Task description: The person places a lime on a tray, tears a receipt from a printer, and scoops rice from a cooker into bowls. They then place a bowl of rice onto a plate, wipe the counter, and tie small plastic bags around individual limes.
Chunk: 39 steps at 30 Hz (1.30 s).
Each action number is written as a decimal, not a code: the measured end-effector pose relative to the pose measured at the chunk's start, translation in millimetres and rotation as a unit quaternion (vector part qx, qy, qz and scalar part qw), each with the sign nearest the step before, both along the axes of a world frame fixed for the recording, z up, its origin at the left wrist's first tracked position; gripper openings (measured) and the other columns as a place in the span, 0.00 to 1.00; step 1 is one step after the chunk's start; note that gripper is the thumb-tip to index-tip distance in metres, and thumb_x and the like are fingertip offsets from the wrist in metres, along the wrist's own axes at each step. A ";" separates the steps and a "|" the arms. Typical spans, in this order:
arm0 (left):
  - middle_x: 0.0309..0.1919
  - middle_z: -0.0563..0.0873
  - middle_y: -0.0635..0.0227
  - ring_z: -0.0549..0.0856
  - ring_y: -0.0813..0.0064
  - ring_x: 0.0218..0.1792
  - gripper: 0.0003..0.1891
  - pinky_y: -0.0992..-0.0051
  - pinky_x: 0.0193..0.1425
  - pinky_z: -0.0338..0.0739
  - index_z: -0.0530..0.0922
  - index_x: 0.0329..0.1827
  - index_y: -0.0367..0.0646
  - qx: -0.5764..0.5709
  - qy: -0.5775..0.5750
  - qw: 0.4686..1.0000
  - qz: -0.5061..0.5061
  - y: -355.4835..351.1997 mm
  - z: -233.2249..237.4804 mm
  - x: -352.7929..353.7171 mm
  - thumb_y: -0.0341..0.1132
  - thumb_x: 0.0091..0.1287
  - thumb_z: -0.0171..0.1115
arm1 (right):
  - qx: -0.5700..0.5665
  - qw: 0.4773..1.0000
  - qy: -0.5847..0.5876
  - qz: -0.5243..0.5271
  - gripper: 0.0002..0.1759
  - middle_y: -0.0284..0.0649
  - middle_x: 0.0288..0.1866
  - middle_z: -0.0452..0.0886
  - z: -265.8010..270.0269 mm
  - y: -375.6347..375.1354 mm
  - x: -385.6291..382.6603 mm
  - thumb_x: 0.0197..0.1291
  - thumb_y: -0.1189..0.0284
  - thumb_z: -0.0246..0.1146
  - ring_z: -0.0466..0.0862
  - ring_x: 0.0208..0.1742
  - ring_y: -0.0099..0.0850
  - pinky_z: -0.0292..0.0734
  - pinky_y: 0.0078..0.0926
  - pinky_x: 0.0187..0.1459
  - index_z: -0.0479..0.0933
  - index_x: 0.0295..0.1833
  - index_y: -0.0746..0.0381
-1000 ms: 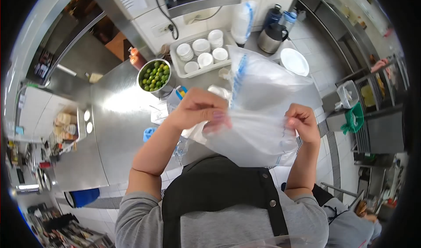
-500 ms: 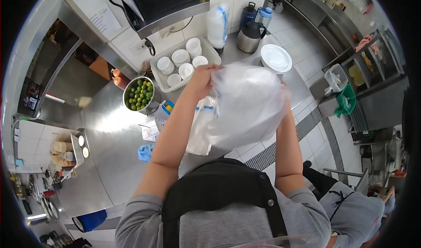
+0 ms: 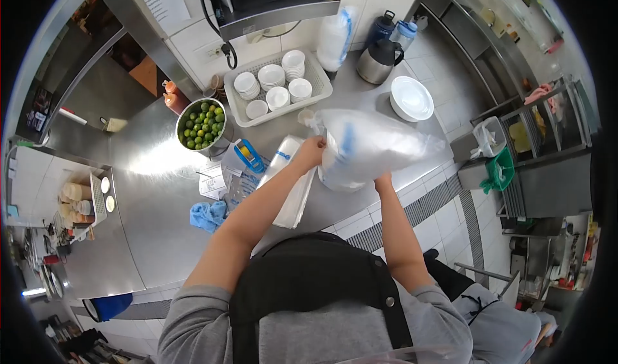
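A translucent white plastic bag (image 3: 380,146) with blue print billows out above the counter, its narrower end pointing right. My left hand (image 3: 313,152) is closed on the bag's left edge. At the lower edge my right hand (image 3: 383,182) grips the bag too, its fingers partly hidden by the film. Below my left forearm lies a stack of flat plastic bags (image 3: 293,196) with a blue band. A blue tape dispenser (image 3: 250,156) stands left of that stack, close to some paper slips (image 3: 212,180).
A metal pot of green limes (image 3: 203,127) and a white basket (image 3: 237,115) of small white cups stand at the back. A lidded white bowl (image 3: 412,99) and a steel jug (image 3: 378,63) are back right. A blue cloth (image 3: 208,215) lies left. Another person (image 3: 496,322) is at my right.
The bag has spread out and swung rightward, filling with air. My right hand has moved down and left, my left hand slightly lower. The flat stack beneath is more exposed.
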State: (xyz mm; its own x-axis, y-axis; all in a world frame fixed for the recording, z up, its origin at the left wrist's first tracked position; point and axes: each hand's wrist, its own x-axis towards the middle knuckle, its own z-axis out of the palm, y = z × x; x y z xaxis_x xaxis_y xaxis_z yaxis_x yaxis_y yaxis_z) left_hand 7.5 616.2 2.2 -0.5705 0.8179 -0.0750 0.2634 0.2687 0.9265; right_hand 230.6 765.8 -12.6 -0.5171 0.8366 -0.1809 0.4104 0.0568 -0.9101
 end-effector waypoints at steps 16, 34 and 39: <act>0.59 0.77 0.76 0.76 0.85 0.45 0.32 0.76 0.45 0.71 0.63 0.76 0.48 0.118 -0.496 0.856 0.085 -76.3 70.4 33.9 0.27 0.69 0.62 | -0.393 0.846 0.348 -0.097 0.20 0.33 0.56 0.79 71.4 -61.7 44.4 0.70 0.77 0.60 0.79 0.56 0.27 0.75 0.36 0.60 0.71 0.66 0.57; 0.70 0.67 0.48 0.87 0.67 0.38 0.42 0.71 0.48 0.83 0.62 0.78 0.42 0.070 -0.020 0.997 0.002 -104.3 96.2 54.5 0.32 0.62 0.75 | -0.090 0.974 0.181 -0.106 0.19 0.37 0.56 0.78 72.0 -109.1 20.8 0.74 0.71 0.59 0.80 0.49 0.28 0.77 0.28 0.52 0.70 0.65 0.66; 0.66 0.71 0.50 0.87 0.60 0.45 0.28 0.70 0.49 0.84 0.77 0.67 0.47 0.030 0.104 0.991 0.074 -195.5 110.6 44.5 0.35 0.62 0.75 | 0.245 0.959 0.100 -0.102 0.22 0.46 0.62 0.70 74.7 -151.4 23.8 0.71 0.67 0.61 0.72 0.59 0.36 0.69 0.33 0.60 0.71 0.66 0.63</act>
State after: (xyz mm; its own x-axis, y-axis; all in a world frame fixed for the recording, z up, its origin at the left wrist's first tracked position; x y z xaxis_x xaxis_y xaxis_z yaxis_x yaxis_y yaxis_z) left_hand 52.0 420.7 112.8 -0.6823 0.7238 0.1029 0.4116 0.2641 0.8722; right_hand 254.4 614.5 62.0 -0.3165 0.8835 0.3453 0.2787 0.4346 -0.8564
